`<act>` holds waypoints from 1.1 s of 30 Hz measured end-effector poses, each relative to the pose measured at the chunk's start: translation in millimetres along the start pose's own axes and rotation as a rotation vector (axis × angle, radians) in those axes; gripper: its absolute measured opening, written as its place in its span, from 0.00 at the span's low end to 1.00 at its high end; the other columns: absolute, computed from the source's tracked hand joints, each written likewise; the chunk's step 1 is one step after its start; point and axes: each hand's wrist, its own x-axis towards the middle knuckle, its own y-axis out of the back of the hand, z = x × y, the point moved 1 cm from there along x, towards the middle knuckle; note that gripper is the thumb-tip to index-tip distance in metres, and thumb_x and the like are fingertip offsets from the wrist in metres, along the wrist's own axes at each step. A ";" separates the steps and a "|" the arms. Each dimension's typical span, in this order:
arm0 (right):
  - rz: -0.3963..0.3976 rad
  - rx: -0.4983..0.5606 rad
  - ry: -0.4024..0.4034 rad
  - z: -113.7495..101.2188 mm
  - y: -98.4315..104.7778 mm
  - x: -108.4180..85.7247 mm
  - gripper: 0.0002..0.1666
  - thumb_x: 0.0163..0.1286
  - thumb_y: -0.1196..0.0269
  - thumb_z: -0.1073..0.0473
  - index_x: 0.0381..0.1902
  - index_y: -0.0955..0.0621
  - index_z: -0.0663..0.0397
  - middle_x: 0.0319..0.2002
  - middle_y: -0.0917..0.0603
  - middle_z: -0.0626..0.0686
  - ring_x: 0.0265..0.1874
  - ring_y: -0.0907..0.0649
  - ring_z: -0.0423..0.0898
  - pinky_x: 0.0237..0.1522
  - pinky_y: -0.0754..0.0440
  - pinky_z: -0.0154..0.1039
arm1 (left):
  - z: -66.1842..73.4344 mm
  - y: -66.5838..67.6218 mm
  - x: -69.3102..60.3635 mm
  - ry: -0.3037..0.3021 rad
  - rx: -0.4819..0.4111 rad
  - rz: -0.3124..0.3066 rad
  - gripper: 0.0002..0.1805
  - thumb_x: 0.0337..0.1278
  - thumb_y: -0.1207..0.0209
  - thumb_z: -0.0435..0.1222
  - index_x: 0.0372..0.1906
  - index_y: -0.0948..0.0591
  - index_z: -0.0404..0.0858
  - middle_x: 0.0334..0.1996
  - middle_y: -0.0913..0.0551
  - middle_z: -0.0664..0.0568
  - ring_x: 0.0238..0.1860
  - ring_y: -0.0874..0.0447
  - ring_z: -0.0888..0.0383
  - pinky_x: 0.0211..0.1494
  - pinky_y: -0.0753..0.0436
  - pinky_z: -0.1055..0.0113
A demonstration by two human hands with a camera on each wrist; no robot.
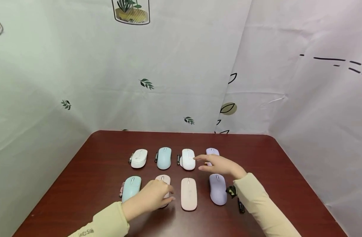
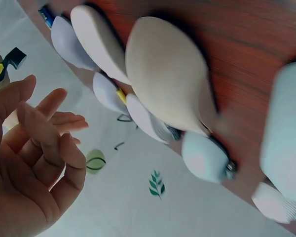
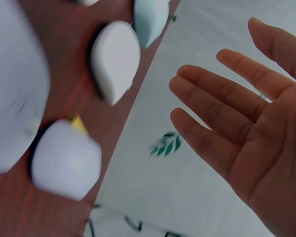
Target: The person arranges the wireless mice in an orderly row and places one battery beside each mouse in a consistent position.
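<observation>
My left hand (image 1: 153, 197) hovers over a pale pink mouse (image 1: 163, 178) in the front row and partly hides it. In the left wrist view its fingers (image 2: 71, 153) are loosely bent and hold nothing. Above the back row's right end is my right hand (image 1: 219, 164), covering part of a small purple mouse (image 1: 212, 151). Nothing is in its relaxed fingers (image 3: 212, 106), as the right wrist view shows. Left of its fingertips lies a white mouse (image 1: 188, 159). A beige-pink mouse (image 1: 188, 194) and a larger purple mouse (image 1: 218, 189) lie between the two forearms.
On the dark red table (image 1: 80, 184), a white mouse (image 1: 139, 158) and a light blue mouse (image 1: 164, 158) lie at the back left. A teal mouse (image 1: 132, 187) is at the front left. Batteries (image 1: 156, 157) lie beside several mice. A patterned white curtain (image 1: 169, 65) hangs behind.
</observation>
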 end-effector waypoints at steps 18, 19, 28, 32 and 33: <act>0.165 0.110 -0.084 56.4 18.0 -45.1 0.30 0.70 0.44 0.59 0.66 0.35 0.64 0.58 0.25 0.68 0.56 0.23 0.63 0.53 0.24 0.55 | 37.3 -25.2 51.9 -0.112 -0.026 0.036 0.13 0.54 0.38 0.46 0.43 0.16 0.47 0.36 0.18 0.60 0.40 0.21 0.64 0.42 0.24 0.70; 0.171 0.121 -0.093 58.4 19.4 -47.8 0.30 0.69 0.43 0.58 0.66 0.35 0.63 0.59 0.26 0.68 0.56 0.23 0.63 0.53 0.24 0.55 | 39.8 -26.7 54.2 -0.114 -0.020 0.044 0.14 0.54 0.38 0.46 0.44 0.16 0.47 0.36 0.19 0.60 0.39 0.22 0.64 0.42 0.24 0.71; 0.191 0.124 -0.140 76.6 28.7 -66.1 0.30 0.67 0.40 0.59 0.65 0.33 0.62 0.59 0.26 0.66 0.57 0.24 0.64 0.54 0.26 0.59 | 75.8 -39.5 81.7 -0.160 0.099 0.085 0.23 0.55 0.40 0.51 0.54 0.22 0.46 0.43 0.20 0.58 0.43 0.22 0.63 0.40 0.26 0.72; 0.202 0.123 -0.142 84.5 31.3 -73.0 0.30 0.65 0.39 0.62 0.64 0.33 0.64 0.58 0.26 0.67 0.55 0.24 0.66 0.53 0.26 0.61 | 95.2 -47.8 95.3 -0.198 0.113 0.078 0.26 0.57 0.42 0.53 0.58 0.24 0.46 0.43 0.20 0.59 0.43 0.22 0.64 0.42 0.25 0.73; 0.210 0.117 -0.141 86.6 31.6 -74.8 0.30 0.65 0.39 0.62 0.63 0.32 0.64 0.58 0.25 0.68 0.54 0.24 0.66 0.52 0.25 0.60 | 99.3 -50.3 98.7 -0.202 0.107 0.074 0.27 0.57 0.42 0.54 0.58 0.25 0.46 0.42 0.20 0.59 0.41 0.22 0.64 0.42 0.24 0.74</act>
